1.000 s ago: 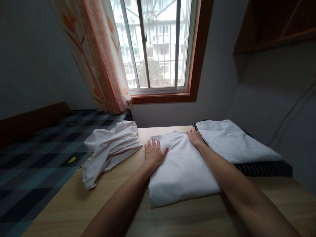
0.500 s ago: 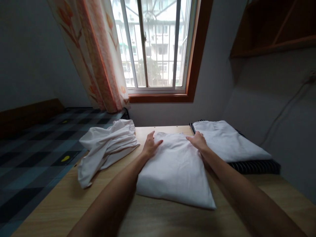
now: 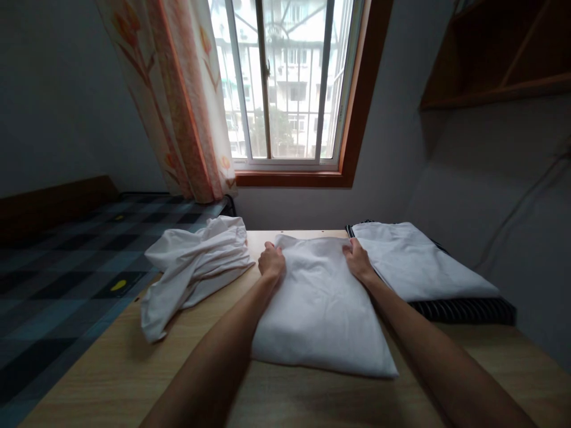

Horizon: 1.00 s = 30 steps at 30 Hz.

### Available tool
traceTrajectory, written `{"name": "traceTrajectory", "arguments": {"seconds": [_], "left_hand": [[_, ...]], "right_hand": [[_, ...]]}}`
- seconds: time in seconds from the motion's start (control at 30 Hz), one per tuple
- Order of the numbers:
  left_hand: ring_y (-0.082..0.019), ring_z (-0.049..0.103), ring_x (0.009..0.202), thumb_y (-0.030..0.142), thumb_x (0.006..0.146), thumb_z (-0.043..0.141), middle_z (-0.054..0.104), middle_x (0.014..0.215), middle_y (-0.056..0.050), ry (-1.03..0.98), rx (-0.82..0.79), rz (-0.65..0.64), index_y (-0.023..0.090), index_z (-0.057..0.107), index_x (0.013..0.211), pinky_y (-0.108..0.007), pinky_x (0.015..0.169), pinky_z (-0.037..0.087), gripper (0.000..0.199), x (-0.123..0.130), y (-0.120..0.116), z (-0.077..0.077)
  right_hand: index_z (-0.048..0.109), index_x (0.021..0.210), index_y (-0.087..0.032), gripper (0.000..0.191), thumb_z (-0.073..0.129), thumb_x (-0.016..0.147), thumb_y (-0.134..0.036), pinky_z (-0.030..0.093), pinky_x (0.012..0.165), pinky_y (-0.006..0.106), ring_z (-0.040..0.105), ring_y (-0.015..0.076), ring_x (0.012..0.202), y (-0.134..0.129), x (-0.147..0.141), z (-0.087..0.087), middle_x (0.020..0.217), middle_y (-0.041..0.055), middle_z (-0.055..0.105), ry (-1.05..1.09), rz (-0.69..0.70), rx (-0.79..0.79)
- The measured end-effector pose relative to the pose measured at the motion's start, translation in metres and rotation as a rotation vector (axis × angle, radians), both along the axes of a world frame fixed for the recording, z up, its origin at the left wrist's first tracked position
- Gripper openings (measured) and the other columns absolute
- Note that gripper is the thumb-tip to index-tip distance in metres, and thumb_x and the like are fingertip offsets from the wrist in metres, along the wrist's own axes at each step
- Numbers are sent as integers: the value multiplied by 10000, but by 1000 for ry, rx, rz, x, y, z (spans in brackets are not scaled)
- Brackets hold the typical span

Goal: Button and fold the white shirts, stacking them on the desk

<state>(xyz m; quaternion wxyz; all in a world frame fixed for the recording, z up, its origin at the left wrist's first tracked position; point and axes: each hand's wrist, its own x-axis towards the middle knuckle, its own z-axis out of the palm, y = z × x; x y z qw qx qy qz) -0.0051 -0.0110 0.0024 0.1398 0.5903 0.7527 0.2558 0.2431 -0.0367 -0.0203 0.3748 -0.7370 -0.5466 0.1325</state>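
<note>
A folded white garment (image 3: 319,309), perhaps a shirt, lies in front of me on the wooden table (image 3: 276,392). My left hand (image 3: 272,260) is closed on its far left edge. At the far right corner my right hand (image 3: 357,259) grips the cloth between thumb and fingers. Between the two hands the far edge looks slightly raised. The fingertips of both hands are partly hidden by the cloth and by the hands themselves.
A crumpled white cloth (image 3: 191,261) lies to the left. On the right, a folded white garment (image 3: 423,261) rests on dark striped fabric (image 3: 468,312). A bed with a checked cover (image 3: 89,285) adjoins the table's left side. Beyond are a curtain (image 3: 191,107) and a window (image 3: 289,89).
My spread fingers have closed on the far corners of the folded white garment. Its far edge has lifted slightly. The view has shifted a little.
</note>
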Motion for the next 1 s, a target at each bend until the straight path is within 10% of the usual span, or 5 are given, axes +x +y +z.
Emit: {"name": "traceTrajectory", "arguments": {"seconds": [0.27,0.43,0.57,0.83,1.0], "left_hand": [[-293,670,982,191,934,435,690,1013,-188,132,4,-61,140,495,1158,-345,800,483,237,-7,-6,-4],[-350,565,1139,83,860,521,599,1194,-228,234,79,-146,118,528,1179,-467,941,427,321,0,-3,33],[-325,459,1250,201,941,423,542,1290,-224,236,209,-220,72,499,1246,-463,1041,343,339,33,-7,58],[-285,301,1407,188,917,348,437,1473,-138,311,132,-287,108,466,1384,-503,1153,195,488,62,-25,-31],[-284,261,1426,328,954,299,367,1517,-137,385,126,-309,87,434,1415,-504,1155,192,538,44,-18,-39]], "right_hand": [[628,941,-158,181,496,899,-275,439,825,314,647,256,957,19,-11,-9,932,140,696,-37,-64,-120],[614,1072,-137,268,621,814,-213,419,918,369,602,289,1077,27,-14,17,1104,180,665,-21,-93,-37],[482,1311,-94,425,342,972,-309,420,960,337,563,242,1162,51,-48,47,1281,196,585,56,-81,154],[570,1272,-94,569,112,1017,-316,463,949,298,604,169,1143,48,-112,-15,1255,141,641,97,210,215],[587,1282,-158,462,259,1003,-327,350,1072,286,516,163,1262,35,-89,-32,1343,91,589,-83,417,104]]}}
